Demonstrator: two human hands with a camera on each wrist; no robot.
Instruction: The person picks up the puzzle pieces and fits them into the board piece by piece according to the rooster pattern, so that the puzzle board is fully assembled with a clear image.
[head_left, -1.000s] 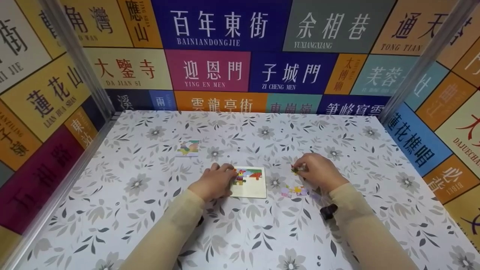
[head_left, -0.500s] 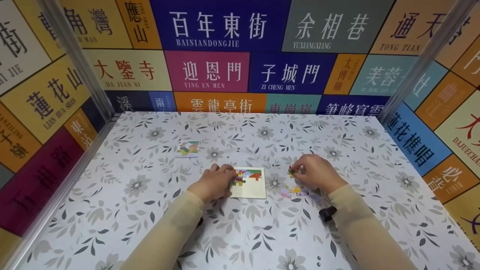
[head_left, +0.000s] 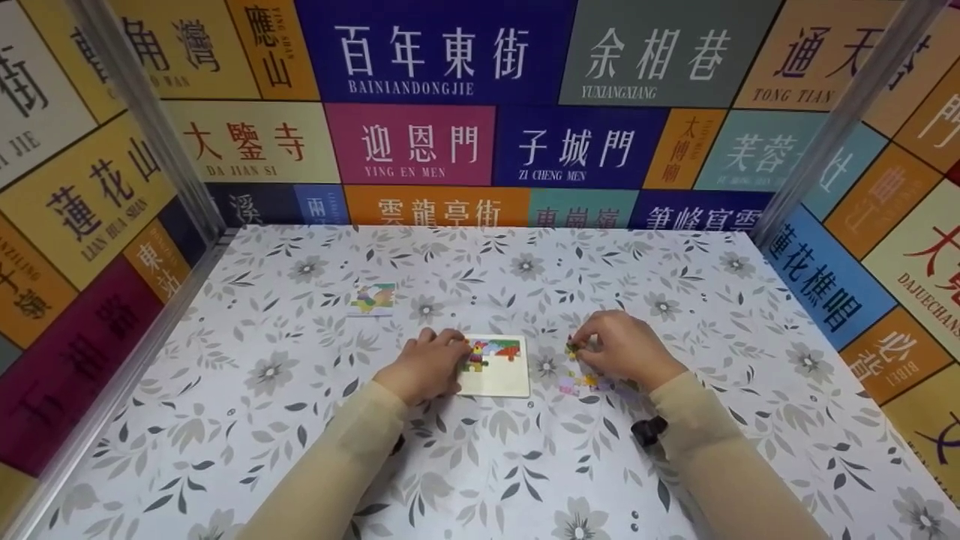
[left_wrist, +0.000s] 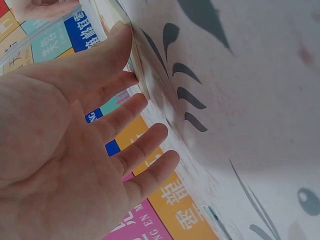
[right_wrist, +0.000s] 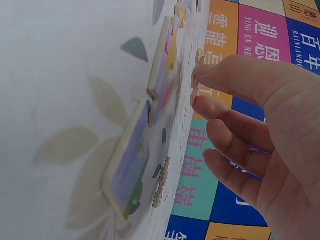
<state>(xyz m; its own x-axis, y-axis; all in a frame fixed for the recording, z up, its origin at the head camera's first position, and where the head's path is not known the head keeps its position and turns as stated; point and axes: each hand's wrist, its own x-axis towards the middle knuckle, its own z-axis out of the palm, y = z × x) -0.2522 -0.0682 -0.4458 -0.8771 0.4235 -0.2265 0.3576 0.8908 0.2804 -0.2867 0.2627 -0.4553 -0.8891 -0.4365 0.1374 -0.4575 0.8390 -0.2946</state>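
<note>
The step in hand looks like fitting a jigsaw piece into the puzzle board (head_left: 495,366). The left hand (head_left: 427,365) rests with relaxed, straight fingers (left_wrist: 131,113) on the board's edge at 9 o'clock and steadies it on the floral surface (head_left: 480,465). The right hand (head_left: 622,349) pinches a small puzzle piece (head_left: 573,348) at 3 o'clock from the board, above the loose pieces (head_left: 585,384). I judge the next move needs the piece turned to match the gap. Compared with one second ago, the right hand is nearer to the board; the left has not moved.
</note>
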